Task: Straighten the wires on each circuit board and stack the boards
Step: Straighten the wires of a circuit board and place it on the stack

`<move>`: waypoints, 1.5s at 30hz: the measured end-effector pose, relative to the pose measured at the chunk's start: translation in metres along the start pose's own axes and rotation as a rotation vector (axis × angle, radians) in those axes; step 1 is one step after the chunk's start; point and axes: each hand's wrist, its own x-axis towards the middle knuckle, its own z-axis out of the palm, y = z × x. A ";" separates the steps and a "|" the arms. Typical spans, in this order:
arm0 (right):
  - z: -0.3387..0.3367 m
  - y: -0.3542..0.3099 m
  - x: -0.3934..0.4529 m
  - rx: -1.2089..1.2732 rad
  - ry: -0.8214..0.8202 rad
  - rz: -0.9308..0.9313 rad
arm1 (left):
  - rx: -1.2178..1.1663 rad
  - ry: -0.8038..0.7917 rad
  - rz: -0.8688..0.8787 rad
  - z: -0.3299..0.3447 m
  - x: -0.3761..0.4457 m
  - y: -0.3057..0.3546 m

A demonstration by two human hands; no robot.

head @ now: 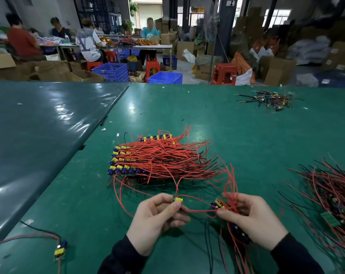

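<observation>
Over the green table (246, 135), near its front edge, the left hand (155, 218) pinches a small circuit board (177, 200) between thumb and fingers, while the right hand (254, 216) grips a bundle of boards (219, 203) and red wires (231, 186); just behind lies the stacked pile (147, 159), an unsorted heap (333, 200) at right

Right pile of boards (333, 210) cut off by frame edge; boards under right hand (254, 220) mostly hidden; far wire heap (270, 99) too small.

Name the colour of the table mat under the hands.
Green table mat, clearest in the head view.
</observation>
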 end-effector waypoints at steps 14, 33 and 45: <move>-0.024 -0.035 -0.018 0.845 0.164 -0.288 | 0.002 -0.193 0.113 0.001 -0.013 0.015; 0.009 -0.042 -0.025 0.706 -0.030 -0.214 | -0.191 -0.005 0.108 0.012 -0.007 0.003; 0.060 -0.046 -0.031 0.567 -0.214 -0.054 | 0.032 0.008 0.200 0.019 -0.006 -0.020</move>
